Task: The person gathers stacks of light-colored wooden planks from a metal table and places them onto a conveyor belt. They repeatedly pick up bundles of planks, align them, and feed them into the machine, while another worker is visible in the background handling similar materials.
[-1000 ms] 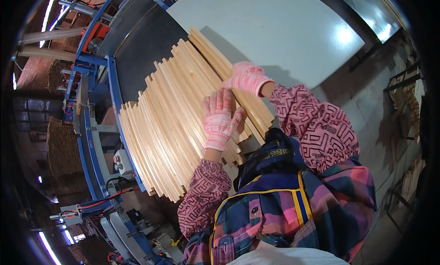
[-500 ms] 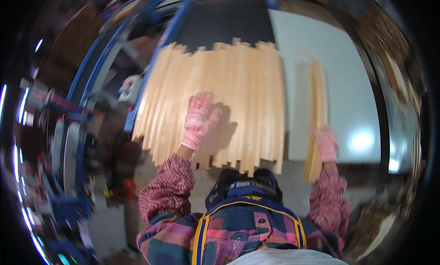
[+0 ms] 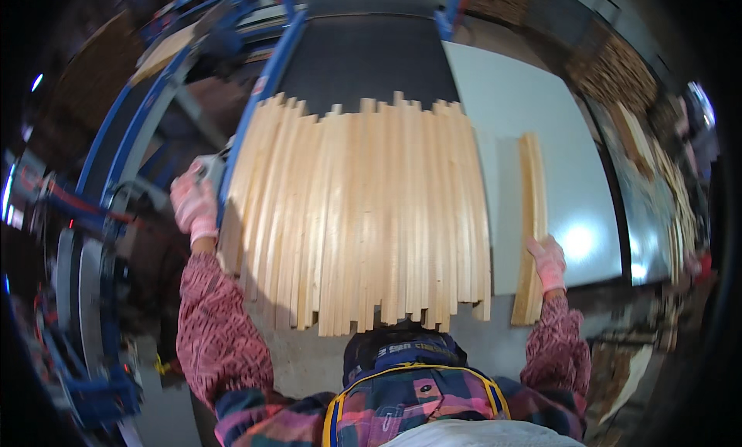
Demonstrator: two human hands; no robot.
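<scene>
A wide layer of pale wooden strips (image 3: 363, 215) lies side by side on a black conveyor belt (image 3: 367, 61), their ends uneven. My left hand (image 3: 195, 203), in a pink and white knit glove, is at a grey control box (image 3: 212, 169) on the belt's left side. Its fingers reach over the box and partly cover it; they look extended, with nothing held. On the right, my gloved right hand (image 3: 548, 263) grips the edge of a narrow bundle of wooden strips (image 3: 531, 184), which lies lengthwise on a pale, glossy board (image 3: 564, 161) and overhangs its near edge.
A blue frame rail (image 3: 267, 76) borders the belt on the left. Beyond it stands another blue-framed conveyor (image 3: 131, 130) with a wooden piece on it. Stacked wood (image 3: 614, 76) sits at the far right. Blue machine parts (image 3: 100, 377) stand at lower left.
My left hand has gone from above the middle of the strips leftward to the control box. My right hand stays on the bundle. The whole view has shifted slightly.
</scene>
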